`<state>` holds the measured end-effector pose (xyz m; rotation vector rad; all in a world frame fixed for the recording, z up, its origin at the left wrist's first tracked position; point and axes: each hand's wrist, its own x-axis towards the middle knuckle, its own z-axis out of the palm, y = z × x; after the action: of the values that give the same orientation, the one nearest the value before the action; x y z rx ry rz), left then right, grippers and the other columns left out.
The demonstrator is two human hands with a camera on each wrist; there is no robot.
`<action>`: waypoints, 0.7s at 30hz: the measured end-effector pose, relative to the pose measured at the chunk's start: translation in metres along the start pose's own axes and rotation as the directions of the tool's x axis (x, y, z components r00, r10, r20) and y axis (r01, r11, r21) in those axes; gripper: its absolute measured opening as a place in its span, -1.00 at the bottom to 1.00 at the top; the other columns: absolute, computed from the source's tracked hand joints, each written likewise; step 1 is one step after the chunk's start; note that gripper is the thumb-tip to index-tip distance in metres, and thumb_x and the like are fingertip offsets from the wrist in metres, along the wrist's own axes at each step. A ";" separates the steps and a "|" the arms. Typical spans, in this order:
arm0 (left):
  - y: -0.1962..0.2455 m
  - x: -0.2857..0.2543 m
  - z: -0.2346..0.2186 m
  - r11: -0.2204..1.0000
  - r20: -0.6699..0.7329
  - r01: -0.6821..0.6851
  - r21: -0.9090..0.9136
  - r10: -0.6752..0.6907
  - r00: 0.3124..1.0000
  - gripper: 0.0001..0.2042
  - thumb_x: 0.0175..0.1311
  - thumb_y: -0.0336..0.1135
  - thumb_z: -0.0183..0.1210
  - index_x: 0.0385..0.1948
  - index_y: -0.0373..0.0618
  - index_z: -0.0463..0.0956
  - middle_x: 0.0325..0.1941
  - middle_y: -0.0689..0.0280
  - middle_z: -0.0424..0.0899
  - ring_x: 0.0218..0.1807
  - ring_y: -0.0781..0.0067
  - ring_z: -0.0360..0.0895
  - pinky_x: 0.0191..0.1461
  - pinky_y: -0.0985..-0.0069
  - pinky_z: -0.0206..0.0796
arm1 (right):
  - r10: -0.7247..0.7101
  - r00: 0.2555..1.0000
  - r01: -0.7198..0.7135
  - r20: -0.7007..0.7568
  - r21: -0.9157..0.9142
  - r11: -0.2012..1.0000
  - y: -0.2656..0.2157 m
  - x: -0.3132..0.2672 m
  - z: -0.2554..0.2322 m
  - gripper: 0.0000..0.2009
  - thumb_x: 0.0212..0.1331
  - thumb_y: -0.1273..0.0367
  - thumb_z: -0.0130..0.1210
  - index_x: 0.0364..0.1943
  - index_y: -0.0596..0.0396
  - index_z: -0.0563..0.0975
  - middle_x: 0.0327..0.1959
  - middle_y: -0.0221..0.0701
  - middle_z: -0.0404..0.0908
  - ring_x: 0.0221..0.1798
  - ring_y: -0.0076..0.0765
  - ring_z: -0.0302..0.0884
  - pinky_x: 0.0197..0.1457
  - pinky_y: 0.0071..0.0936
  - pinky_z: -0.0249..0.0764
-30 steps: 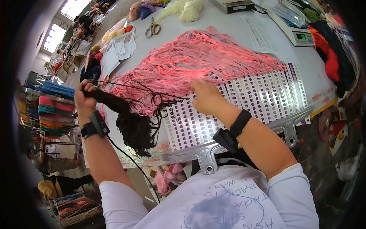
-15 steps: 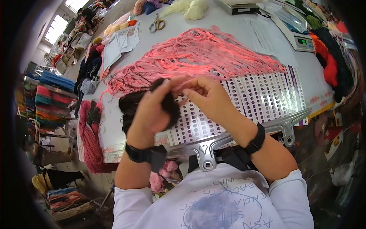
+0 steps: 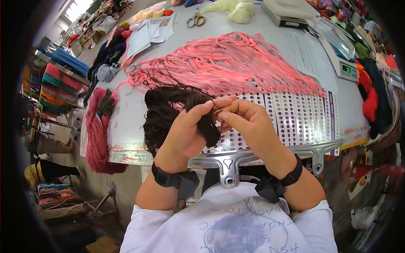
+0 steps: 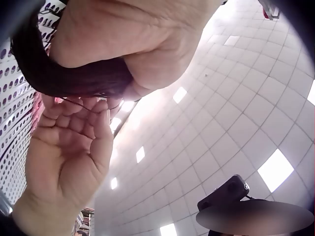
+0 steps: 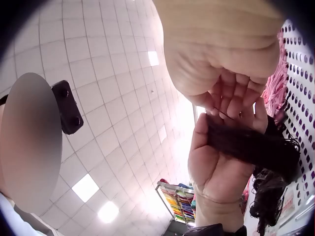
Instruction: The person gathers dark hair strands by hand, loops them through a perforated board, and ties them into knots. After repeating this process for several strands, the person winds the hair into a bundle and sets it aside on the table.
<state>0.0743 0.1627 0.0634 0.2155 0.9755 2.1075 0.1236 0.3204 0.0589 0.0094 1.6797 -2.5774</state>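
A dark brown hank of yarn (image 3: 162, 120) lies bunched at the table's front, its loose end curly. The left hand (image 3: 187, 137) grips the hank's upper end between thumb and fingers, which shows as a smooth dark bundle (image 5: 246, 145) across the palm in the right wrist view. Close beside it, the right hand (image 3: 257, 126) pinches a thin dark strand (image 5: 224, 114) drawn from the bundle, thumb against fingertips. Both hands meet over a row of hole-punched cards (image 3: 291, 118). Behind them spreads pink yarn (image 3: 219, 63), looped along the cards, with some dark strands over its left end.
A silver metal clamp (image 3: 230, 162) runs along the front edge. Scissors (image 3: 195, 20), papers (image 3: 154, 31) and cream yarn (image 3: 241, 12) lie at the back. A digital scale (image 3: 346, 69) stands at the right. Over the left edge hangs a red-pink skein (image 3: 98, 135).
The left hand has come from the far left to the middle, bringing the dark hank beside the right hand. The right hand has shifted slightly right, staying pinched on the strand.
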 end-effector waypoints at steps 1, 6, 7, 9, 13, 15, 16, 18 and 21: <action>0.000 -0.001 0.002 1.000 -0.008 -0.010 0.000 0.010 1.000 -0.50 0.34 -0.17 -0.14 0.18 -0.41 0.28 0.03 0.12 0.53 0.02 0.35 0.48 0.12 0.42 0.29 | -0.002 1.000 0.002 -0.023 -0.007 1.000 0.001 0.001 0.000 -0.88 0.16 0.48 0.11 -0.29 0.27 0.55 -0.35 -0.42 0.61 -0.38 -0.64 0.48 -0.29 -0.67 0.43; -0.007 0.001 0.003 0.999 -0.100 -0.031 0.034 0.034 0.994 -0.51 0.33 -0.21 -0.13 0.18 -0.42 0.27 0.03 0.12 0.53 0.07 0.36 0.47 0.21 0.40 0.24 | 0.021 0.999 -0.023 -0.028 -0.095 0.995 0.003 0.003 0.005 -0.87 0.17 0.48 0.10 -0.26 0.27 0.54 -0.35 -0.44 0.60 -0.37 -0.67 0.47 -0.31 -0.68 0.41; -0.008 0.001 0.002 0.997 -0.114 -0.046 0.062 0.053 0.992 -0.51 0.33 -0.23 -0.12 0.18 -0.42 0.27 0.03 0.12 0.53 0.08 0.35 0.47 0.23 0.39 0.24 | 0.011 0.999 -0.014 -0.046 -0.085 0.996 0.002 0.003 0.007 -0.87 0.17 0.48 0.09 -0.25 0.26 0.54 -0.36 -0.45 0.59 -0.37 -0.68 0.46 -0.32 -0.68 0.40; -0.008 0.001 0.004 0.994 -0.120 -0.064 0.093 0.075 0.990 -0.52 0.31 -0.24 -0.10 0.18 -0.42 0.28 0.04 0.12 0.53 0.08 0.36 0.47 0.20 0.40 0.26 | 0.053 0.997 -0.053 -0.064 -0.009 0.999 0.002 0.004 0.009 -0.88 0.17 0.48 0.09 -0.26 0.25 0.54 -0.38 -0.47 0.58 -0.38 -0.68 0.45 -0.31 -0.68 0.39; -0.008 -0.001 0.003 0.992 -0.168 -0.109 0.055 0.117 0.979 -0.59 0.30 -0.29 -0.05 0.07 -0.42 0.39 0.01 0.11 0.55 0.03 0.37 0.49 0.09 0.43 0.34 | 0.096 0.994 -0.093 -0.046 0.071 0.993 0.009 0.007 0.004 -0.93 0.16 0.49 0.08 -0.32 0.22 0.52 -0.40 -0.49 0.56 -0.38 -0.68 0.43 -0.29 -0.67 0.37; -0.009 -0.001 0.005 0.987 -0.218 -0.148 0.062 0.158 0.963 -0.64 0.30 -0.29 -0.06 0.01 -0.39 0.43 0.01 0.10 0.55 0.00 0.38 0.50 0.06 0.43 0.35 | 0.099 0.995 -0.096 -0.031 0.082 0.992 0.012 0.008 0.000 -0.95 0.16 0.49 0.07 -0.36 0.21 0.50 -0.42 -0.50 0.54 -0.37 -0.67 0.43 -0.27 -0.67 0.36; -0.009 0.000 0.006 0.980 -0.262 -0.185 0.073 0.198 0.944 -0.67 0.31 -0.29 -0.06 -0.05 -0.35 0.48 0.01 0.08 0.56 -0.03 0.39 0.51 0.03 0.44 0.36 | 0.097 0.995 -0.095 -0.019 0.092 0.991 0.013 0.008 -0.003 -0.95 0.15 0.49 0.06 -0.39 0.19 0.48 -0.43 -0.50 0.53 -0.36 -0.67 0.42 -0.26 -0.67 0.35; -0.008 0.002 0.003 0.976 -0.305 -0.175 0.131 0.208 0.929 -0.70 0.32 -0.29 -0.06 -0.10 -0.32 0.50 -0.11 0.13 0.58 -0.13 0.41 0.51 -0.05 0.45 0.35 | 0.081 0.997 -0.080 -0.007 0.056 0.995 0.017 0.009 -0.007 -0.95 0.17 0.48 0.01 -0.38 0.17 0.48 -0.36 -0.46 0.55 -0.30 -0.60 0.46 -0.14 -0.60 0.36; -0.007 0.005 -0.017 0.969 -0.286 -0.166 0.181 0.214 0.934 -0.74 0.34 -0.29 -0.06 -0.19 -0.28 0.52 -0.40 0.29 0.54 -0.39 0.51 0.44 -0.27 0.52 0.30 | 0.107 0.994 -0.108 0.034 0.046 0.993 0.014 0.009 -0.010 -0.93 0.19 0.47 -0.04 -0.36 0.16 0.46 -0.33 -0.44 0.55 -0.29 -0.55 0.47 -0.04 -0.51 0.36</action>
<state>0.0681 0.1595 0.0461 0.0640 1.3497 2.2879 0.1153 0.3230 0.0418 0.0600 1.5624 -2.5245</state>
